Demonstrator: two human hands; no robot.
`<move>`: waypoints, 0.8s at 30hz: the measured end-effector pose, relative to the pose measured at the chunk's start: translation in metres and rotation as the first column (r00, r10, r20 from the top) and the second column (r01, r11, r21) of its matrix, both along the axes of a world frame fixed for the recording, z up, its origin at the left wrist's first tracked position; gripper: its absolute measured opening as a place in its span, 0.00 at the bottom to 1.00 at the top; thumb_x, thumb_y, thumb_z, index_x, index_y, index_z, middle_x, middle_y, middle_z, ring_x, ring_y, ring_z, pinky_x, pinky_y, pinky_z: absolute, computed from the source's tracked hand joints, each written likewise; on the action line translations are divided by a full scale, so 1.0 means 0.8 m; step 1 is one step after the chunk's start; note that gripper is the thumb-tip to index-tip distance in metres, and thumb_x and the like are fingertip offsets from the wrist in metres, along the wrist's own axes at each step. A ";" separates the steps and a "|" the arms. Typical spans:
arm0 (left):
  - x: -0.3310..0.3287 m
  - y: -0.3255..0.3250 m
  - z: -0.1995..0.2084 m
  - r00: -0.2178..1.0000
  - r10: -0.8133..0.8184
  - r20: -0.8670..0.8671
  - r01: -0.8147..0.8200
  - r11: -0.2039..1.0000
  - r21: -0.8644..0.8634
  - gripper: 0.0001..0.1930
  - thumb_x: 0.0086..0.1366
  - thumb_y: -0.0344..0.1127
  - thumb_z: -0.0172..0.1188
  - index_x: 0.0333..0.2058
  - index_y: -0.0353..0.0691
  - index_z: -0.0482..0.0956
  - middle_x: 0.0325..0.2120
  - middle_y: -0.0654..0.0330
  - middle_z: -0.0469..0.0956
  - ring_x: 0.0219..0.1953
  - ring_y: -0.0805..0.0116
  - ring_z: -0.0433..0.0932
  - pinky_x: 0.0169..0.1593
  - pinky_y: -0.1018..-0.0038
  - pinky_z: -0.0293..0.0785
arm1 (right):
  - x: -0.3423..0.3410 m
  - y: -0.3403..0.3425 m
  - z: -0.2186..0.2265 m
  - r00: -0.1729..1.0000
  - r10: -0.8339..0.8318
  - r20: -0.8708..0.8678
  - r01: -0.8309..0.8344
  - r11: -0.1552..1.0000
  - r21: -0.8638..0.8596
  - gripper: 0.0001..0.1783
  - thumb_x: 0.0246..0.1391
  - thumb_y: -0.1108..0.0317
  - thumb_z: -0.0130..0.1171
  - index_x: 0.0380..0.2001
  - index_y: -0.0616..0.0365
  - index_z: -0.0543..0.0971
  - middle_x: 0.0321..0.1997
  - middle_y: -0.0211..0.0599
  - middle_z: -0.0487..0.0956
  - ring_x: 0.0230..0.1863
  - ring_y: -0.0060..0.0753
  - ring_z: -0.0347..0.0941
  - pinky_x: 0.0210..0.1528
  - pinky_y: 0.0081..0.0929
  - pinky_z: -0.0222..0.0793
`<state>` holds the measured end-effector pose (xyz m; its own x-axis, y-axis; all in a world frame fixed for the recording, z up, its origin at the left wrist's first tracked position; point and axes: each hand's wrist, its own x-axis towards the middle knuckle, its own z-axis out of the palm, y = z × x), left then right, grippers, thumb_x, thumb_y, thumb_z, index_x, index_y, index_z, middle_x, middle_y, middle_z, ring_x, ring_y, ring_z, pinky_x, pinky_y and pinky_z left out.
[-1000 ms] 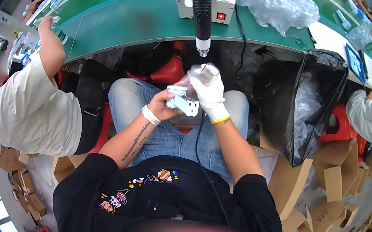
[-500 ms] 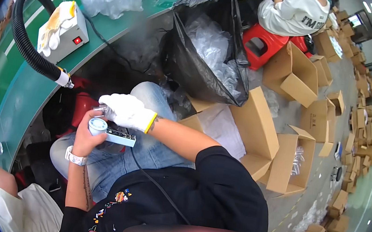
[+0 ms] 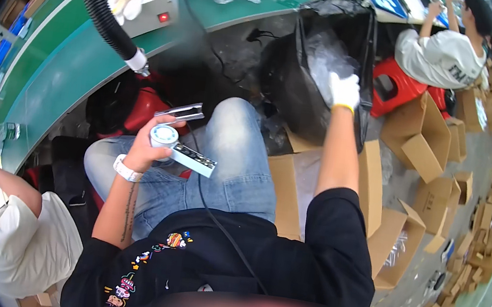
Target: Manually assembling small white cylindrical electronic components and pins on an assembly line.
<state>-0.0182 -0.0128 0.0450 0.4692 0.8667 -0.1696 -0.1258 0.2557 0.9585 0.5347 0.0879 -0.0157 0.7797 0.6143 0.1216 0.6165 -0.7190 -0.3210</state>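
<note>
My left hand (image 3: 150, 147) holds a small white device with a round head and a flat dark-faced body (image 3: 181, 148) above my lap, with metal tweezers (image 3: 178, 111) sticking up from the same grip. My right hand (image 3: 344, 90), in a white glove, reaches out over the black bin bag (image 3: 303, 93) full of clear plastic wrapping. I cannot tell whether the gloved fingers hold a scrap of plastic. A white band sits on my left wrist.
A black ribbed hose (image 3: 106, 11) hangs from the green workbench (image 3: 52, 66) beside a white box with a red light (image 3: 145, 0). Open cardboard boxes (image 3: 422, 139) crowd the floor at right. One person sits at lower left (image 3: 24, 236), another at upper right (image 3: 442, 52).
My right hand has left the device and stretched out to the bin bag. My left hand keeps the device over my lap. My head has turned further right.
</note>
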 end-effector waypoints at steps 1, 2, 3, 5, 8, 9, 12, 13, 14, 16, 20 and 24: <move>-0.004 -0.003 -0.003 0.999 0.037 -0.014 -0.037 0.999 0.001 0.44 0.45 0.39 0.79 0.61 0.37 0.69 0.59 0.49 0.76 0.46 0.66 0.82 0.53 0.69 0.78 | 0.012 -0.010 -0.020 0.989 0.133 0.063 -0.142 0.975 0.169 0.41 0.57 0.34 0.56 0.58 0.60 0.74 0.57 0.56 0.80 0.57 0.60 0.77 0.59 0.48 0.72; -0.015 -0.013 -0.008 0.997 0.073 0.032 -0.072 0.997 -0.022 0.43 0.45 0.37 0.78 0.62 0.38 0.69 0.59 0.49 0.76 0.49 0.67 0.80 0.55 0.70 0.76 | 0.005 -0.009 -0.013 0.967 0.256 0.000 -0.255 0.965 -0.055 0.33 0.60 0.41 0.54 0.54 0.60 0.75 0.57 0.57 0.79 0.56 0.59 0.77 0.57 0.47 0.74; -0.023 -0.028 -0.006 0.992 0.109 0.072 -0.105 0.993 -0.051 0.43 0.46 0.36 0.77 0.62 0.38 0.70 0.59 0.49 0.77 0.52 0.69 0.78 0.58 0.70 0.74 | -0.006 -0.017 0.000 0.929 0.360 -0.083 -0.368 0.888 -0.276 0.26 0.64 0.48 0.52 0.51 0.60 0.76 0.58 0.57 0.78 0.55 0.58 0.77 0.55 0.46 0.75; -0.022 -0.026 -0.004 0.977 0.140 0.163 -0.132 0.989 -0.060 0.42 0.47 0.34 0.76 0.63 0.39 0.69 0.60 0.49 0.76 0.51 0.69 0.78 0.58 0.70 0.74 | -0.027 -0.045 0.012 0.945 0.326 0.033 -0.301 0.903 -0.307 0.22 0.65 0.57 0.54 0.54 0.61 0.76 0.54 0.53 0.81 0.52 0.54 0.80 0.54 0.42 0.76; -0.002 -0.001 -0.006 0.968 0.105 0.227 -0.084 0.991 -0.100 0.42 0.47 0.33 0.75 0.63 0.39 0.68 0.62 0.49 0.74 0.51 0.69 0.78 0.58 0.70 0.74 | 0.011 -0.086 -0.053 0.844 0.534 -0.047 -0.380 0.658 0.650 0.20 0.66 0.63 0.59 0.57 0.62 0.76 0.52 0.48 0.83 0.50 0.47 0.81 0.57 0.38 0.75; -0.004 -0.001 -0.007 0.967 0.085 0.240 -0.061 0.993 -0.105 0.43 0.47 0.33 0.75 0.64 0.40 0.68 0.63 0.49 0.73 0.51 0.69 0.78 0.58 0.69 0.74 | -0.005 -0.084 -0.047 0.900 0.436 0.007 -0.348 0.709 0.613 0.19 0.65 0.66 0.60 0.56 0.63 0.76 0.54 0.45 0.82 0.52 0.40 0.80 0.57 0.35 0.75; -0.011 -0.003 -0.005 0.960 0.023 0.279 0.008 0.994 -0.108 0.44 0.48 0.33 0.76 0.65 0.40 0.66 0.64 0.49 0.72 0.51 0.69 0.78 0.58 0.69 0.74 | -0.076 -0.076 0.012 0.857 0.444 -0.264 -0.158 0.712 0.684 0.20 0.61 0.72 0.62 0.56 0.62 0.76 0.56 0.42 0.79 0.56 0.33 0.76 0.58 0.30 0.74; -0.012 -0.005 -0.003 0.959 0.027 0.284 0.002 0.995 -0.102 0.45 0.48 0.33 0.76 0.65 0.40 0.66 0.64 0.49 0.71 0.51 0.69 0.78 0.58 0.69 0.74 | -0.110 -0.081 0.032 0.656 0.532 -0.535 0.029 0.690 0.723 0.22 0.58 0.75 0.63 0.57 0.59 0.76 0.56 0.42 0.78 0.58 0.33 0.74 0.60 0.29 0.73; -0.013 -0.007 -0.001 0.957 0.033 0.288 -0.005 0.995 -0.097 0.45 0.48 0.33 0.76 0.66 0.40 0.65 0.64 0.49 0.71 0.52 0.69 0.78 0.58 0.69 0.74 | -0.160 -0.084 0.045 0.593 0.674 -0.440 -0.024 0.561 0.827 0.26 0.56 0.76 0.65 0.58 0.59 0.74 0.56 0.41 0.77 0.57 0.33 0.74 0.57 0.30 0.74; -0.014 -0.012 0.001 0.955 0.045 0.293 -0.020 0.996 -0.088 0.46 0.48 0.33 0.76 0.66 0.40 0.64 0.64 0.50 0.71 0.52 0.69 0.78 0.58 0.69 0.74 | -0.281 -0.102 0.074 0.310 0.850 -0.425 -0.009 0.450 0.893 0.32 0.55 0.77 0.67 0.63 0.63 0.68 0.54 0.39 0.76 0.56 0.35 0.74 0.57 0.33 0.76; 0.007 -0.029 0.001 0.883 0.156 0.443 -0.055 0.971 -0.232 0.47 0.48 0.33 0.76 0.67 0.40 0.63 0.63 0.49 0.72 0.52 0.68 0.79 0.57 0.68 0.75 | -0.407 -0.097 0.050 -0.412 0.601 -0.684 -0.304 0.617 0.726 0.39 0.56 0.67 0.69 0.68 0.60 0.64 0.60 0.43 0.75 0.61 0.35 0.71 0.65 0.35 0.68; 0.001 -0.057 -0.011 0.932 0.181 0.314 -0.153 0.982 -0.112 0.51 0.47 0.35 0.76 0.70 0.41 0.59 0.62 0.49 0.73 0.47 0.62 0.82 0.54 0.66 0.79 | -0.495 -0.056 0.074 -0.662 0.421 -0.620 -0.146 0.739 0.657 0.36 0.57 0.66 0.67 0.66 0.57 0.65 0.55 0.45 0.76 0.47 0.36 0.78 0.53 0.37 0.76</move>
<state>-0.0172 -0.0580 0.0361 0.3601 0.9265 -0.1094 -0.4718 0.2821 0.8354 0.1389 0.0430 0.0437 -0.5164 0.8461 -0.1320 -0.5388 -0.4408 -0.7179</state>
